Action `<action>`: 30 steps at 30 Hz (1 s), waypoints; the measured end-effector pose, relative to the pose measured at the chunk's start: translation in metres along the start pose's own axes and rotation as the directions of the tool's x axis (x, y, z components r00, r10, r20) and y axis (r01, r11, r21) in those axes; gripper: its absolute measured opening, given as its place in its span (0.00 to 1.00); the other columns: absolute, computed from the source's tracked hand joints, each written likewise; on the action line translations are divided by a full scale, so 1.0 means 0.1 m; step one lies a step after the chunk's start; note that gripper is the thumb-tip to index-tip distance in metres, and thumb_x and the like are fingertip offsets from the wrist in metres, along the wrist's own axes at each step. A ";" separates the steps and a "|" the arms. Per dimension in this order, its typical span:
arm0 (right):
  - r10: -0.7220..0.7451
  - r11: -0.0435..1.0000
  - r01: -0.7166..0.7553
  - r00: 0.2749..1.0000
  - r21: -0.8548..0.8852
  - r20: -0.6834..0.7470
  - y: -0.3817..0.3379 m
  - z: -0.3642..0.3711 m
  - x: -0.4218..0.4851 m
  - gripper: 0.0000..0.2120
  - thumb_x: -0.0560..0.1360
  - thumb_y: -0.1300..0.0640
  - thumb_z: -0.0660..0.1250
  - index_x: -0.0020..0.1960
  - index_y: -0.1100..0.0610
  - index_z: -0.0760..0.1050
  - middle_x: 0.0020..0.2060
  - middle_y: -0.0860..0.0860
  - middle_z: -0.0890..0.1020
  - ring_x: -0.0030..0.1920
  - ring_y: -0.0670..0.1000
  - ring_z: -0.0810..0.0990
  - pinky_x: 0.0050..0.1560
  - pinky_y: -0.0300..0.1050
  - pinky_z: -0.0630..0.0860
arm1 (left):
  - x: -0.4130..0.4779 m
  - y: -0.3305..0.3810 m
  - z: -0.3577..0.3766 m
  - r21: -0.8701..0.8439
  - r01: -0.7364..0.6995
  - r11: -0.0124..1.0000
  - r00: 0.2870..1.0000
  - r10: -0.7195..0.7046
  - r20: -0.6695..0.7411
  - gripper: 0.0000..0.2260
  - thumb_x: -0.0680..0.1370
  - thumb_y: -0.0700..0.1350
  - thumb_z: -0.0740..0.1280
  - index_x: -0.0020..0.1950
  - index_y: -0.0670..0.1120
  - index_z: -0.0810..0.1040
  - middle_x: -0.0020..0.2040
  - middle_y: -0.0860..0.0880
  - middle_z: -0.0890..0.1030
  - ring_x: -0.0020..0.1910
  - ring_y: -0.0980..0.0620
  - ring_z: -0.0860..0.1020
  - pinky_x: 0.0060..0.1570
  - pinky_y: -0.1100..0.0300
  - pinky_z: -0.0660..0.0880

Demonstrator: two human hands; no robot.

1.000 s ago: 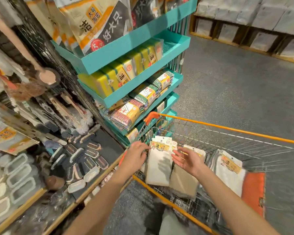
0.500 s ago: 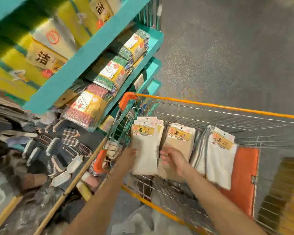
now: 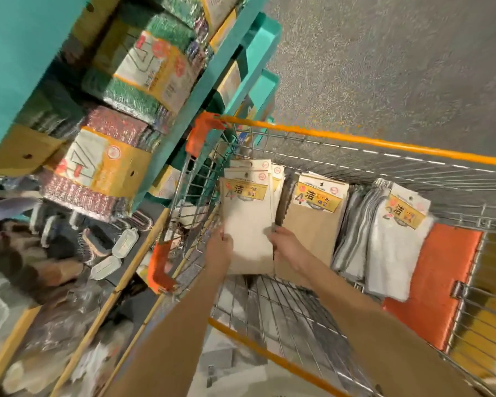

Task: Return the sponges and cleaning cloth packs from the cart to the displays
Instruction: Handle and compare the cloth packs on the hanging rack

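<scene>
Here, both bare hands reach into an orange-framed wire shopping cart (image 3: 355,140) and hold a cream cleaning cloth pack (image 3: 248,216) upright between them. The left hand (image 3: 219,249) grips the pack's lower left edge, thumb on the front face; the right hand (image 3: 287,247) clasps its lower right edge, fingers curled behind the pack. The pack's yellow header card stands above both hands, and more cream packs are stacked directly behind it.

Just beyond the right hand, touching the held pack's right edge, a tan cleaning cloth pack (image 3: 315,224) leans in the cart with the same yellow label on top. Farther to the right of that hand hangs a grey-and-white striped cloth pack (image 3: 352,230), and beside it a white fluffy cloth pack (image 3: 395,245) partly covers the orange child-seat flap (image 3: 433,285) at the cart's end.

Up and to the left of the left hand, a teal tiered display (image 3: 209,78) presses against the cart's corner. Its shelves carry green scouring pad packs (image 3: 146,67) and, lower and nearer the left hand, pink scouring pad packs (image 3: 98,167), each wrapped in a yellow and white card band. Below and left of the left hand, scrubbing brushes (image 3: 109,245) lie on a dark shelf, heavily blurred. Grey speckled floor (image 3: 384,61) stretches beyond the cart's far rim.
</scene>
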State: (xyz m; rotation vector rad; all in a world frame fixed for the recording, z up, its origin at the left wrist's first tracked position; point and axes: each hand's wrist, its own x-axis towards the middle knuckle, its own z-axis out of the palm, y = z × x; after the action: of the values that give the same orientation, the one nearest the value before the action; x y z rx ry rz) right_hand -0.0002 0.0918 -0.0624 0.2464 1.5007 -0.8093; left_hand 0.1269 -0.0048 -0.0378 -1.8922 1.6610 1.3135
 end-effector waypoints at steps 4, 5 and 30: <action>0.020 0.997 -0.021 1.000 -0.075 -0.009 -0.11 0.07 0.04 0.29 0.78 0.59 0.62 0.76 0.61 0.56 0.73 0.55 0.65 0.69 0.56 0.67 0.59 0.44 0.68 | 0.02 0.10 -0.08 -0.246 -0.005 0.969 1.000 -0.003 -0.029 0.11 0.76 0.54 0.67 0.53 0.50 0.72 0.39 0.51 0.80 0.40 0.49 0.79 0.43 0.56 0.78; 0.014 0.994 -0.017 1.000 -0.109 -0.025 -0.12 0.07 0.06 0.28 0.78 0.60 0.62 0.75 0.62 0.57 0.72 0.56 0.66 0.68 0.56 0.69 0.57 0.42 0.67 | 0.01 0.15 -0.10 -0.258 -0.019 0.966 1.000 0.019 -0.003 0.17 0.72 0.59 0.70 0.56 0.52 0.74 0.44 0.52 0.82 0.45 0.49 0.81 0.49 0.51 0.79; -0.166 0.789 -0.033 0.950 -0.614 -0.264 -0.32 0.37 0.59 0.20 0.75 0.62 0.61 0.66 0.63 0.67 0.58 0.59 0.74 0.60 0.59 0.74 0.52 0.46 0.71 | 0.07 0.05 -0.38 -0.284 -0.154 0.946 0.970 0.089 -0.228 0.13 0.77 0.40 0.67 0.60 0.39 0.72 0.47 0.47 0.78 0.40 0.53 0.76 0.29 0.74 0.68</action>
State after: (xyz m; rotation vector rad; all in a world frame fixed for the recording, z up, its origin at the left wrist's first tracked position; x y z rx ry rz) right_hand 0.0013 0.0270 -0.1036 -0.1865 1.9968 -0.2999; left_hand 0.1384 -0.0380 -0.0215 -2.2011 1.7910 1.5344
